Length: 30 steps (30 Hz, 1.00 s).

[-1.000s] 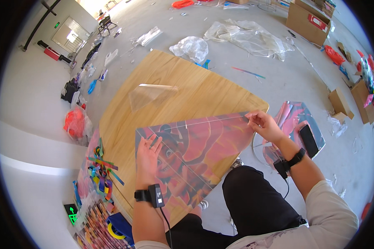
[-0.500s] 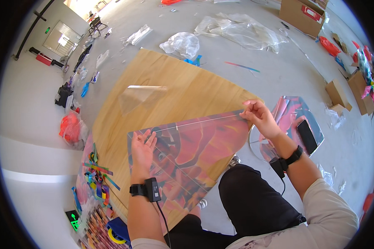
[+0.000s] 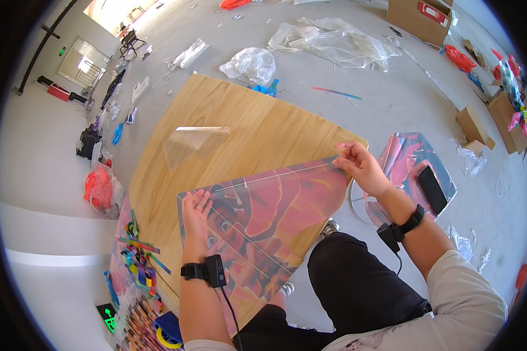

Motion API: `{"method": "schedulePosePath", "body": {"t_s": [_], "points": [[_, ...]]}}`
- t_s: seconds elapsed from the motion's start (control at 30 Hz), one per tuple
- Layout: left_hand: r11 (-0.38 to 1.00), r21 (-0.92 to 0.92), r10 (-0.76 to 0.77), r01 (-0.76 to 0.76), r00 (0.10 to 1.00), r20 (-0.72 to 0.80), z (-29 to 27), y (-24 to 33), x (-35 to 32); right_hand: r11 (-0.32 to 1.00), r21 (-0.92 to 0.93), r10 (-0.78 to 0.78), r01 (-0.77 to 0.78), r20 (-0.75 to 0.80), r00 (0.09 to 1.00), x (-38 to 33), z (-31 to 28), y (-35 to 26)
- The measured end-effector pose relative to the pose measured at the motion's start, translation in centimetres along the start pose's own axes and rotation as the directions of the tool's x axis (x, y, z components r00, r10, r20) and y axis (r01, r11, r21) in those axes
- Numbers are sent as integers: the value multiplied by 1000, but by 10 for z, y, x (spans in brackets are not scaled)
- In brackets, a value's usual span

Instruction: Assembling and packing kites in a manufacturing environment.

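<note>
A pink and red kite [image 3: 275, 210], printed with a cartoon figure, lies over the near part of a wooden tabletop [image 3: 246, 117]. A thin white rod [image 3: 275, 174] runs along its far edge, and a line crosses the print diagonally. Above the far-edge rod's right end, my right hand [image 3: 360, 168] has its fingertips pinched at the kite's corner; what exactly lies between them is too small to see. My left hand [image 3: 196, 213] rests by the kite's left corner, palm turned up, fingers loosely bent and apart, with nothing visible in it.
A folded clear plastic piece [image 3: 196, 143] lies farther up the tabletop. Right of it, a black phone [image 3: 431, 190] sits on a printed surface. Colourful strips [image 3: 139, 257] hang at the left edge. Plastic sheeting [image 3: 334, 44] and cardboard boxes [image 3: 418, 22] are on the floor.
The left hand's fingers have drawn closer together near the kite's left corner. The right hand stays pinched at the right corner. The view has shifted slightly.
</note>
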<state>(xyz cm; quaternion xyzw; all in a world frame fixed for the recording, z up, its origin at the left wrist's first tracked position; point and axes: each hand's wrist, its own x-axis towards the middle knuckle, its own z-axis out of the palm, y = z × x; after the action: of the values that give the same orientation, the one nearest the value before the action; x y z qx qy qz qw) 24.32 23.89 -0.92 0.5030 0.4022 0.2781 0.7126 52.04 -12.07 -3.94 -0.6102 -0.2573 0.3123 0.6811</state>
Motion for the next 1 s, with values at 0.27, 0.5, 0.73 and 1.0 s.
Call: {"method": "schedulePosePath", "body": {"t_s": [0.27,0.5,0.73,1.0], "points": [[987,162,-18,15,1000,15,7,3,3,998,-68,5,-11,-76,997,7,4,0],[990,135,-37,32,999,36,3,5,3,1000,-17,14,-15,-24,1000,8,7,-5],[995,96,-29,24,999,47,2,0,8,1000,18,18,-18,-9,1000,7,7,2],[999,17,-31,30,998,56,6,-2,8,1000,10,24,-24,-21,999,6,7,1]]}}
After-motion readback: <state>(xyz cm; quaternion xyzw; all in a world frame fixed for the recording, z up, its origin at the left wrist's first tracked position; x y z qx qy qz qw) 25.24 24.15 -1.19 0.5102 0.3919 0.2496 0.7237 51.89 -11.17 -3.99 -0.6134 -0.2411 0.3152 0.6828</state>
